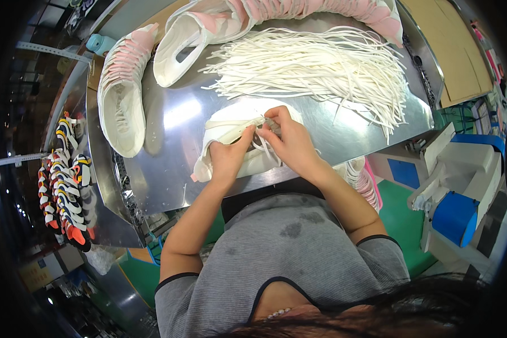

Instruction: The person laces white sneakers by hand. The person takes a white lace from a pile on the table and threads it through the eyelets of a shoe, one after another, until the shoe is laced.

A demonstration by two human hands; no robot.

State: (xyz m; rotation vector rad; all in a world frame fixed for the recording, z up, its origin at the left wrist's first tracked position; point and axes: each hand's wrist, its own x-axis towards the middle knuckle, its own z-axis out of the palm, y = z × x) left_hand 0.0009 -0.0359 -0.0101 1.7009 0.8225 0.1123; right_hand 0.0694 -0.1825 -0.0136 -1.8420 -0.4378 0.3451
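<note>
A white shoe upper [222, 130] lies on the metal table in front of me, close to its near edge. My left hand [226, 159] is closed on the upper, its thumb and fingers gripping the side near the eyelets. Against the same spot, my right hand [292, 142] pinches a white shoelace [258, 141] at the eyelet edge. Something greyish wraps one right fingertip, too small to make out. The fingertips of both hands nearly meet and partly hide the lace. Beyond them spreads a big pile of loose white shoelaces [304, 65].
Nested pink-and-white shoe uppers [121, 107] curve along the table's left side, and another row [177, 59] along the back. More uppers [359, 183] sit below the right edge. Cardboard [448, 53] lies at far right, above a machine with blue parts [455, 218]. Colourful shoes [65, 186] hang left.
</note>
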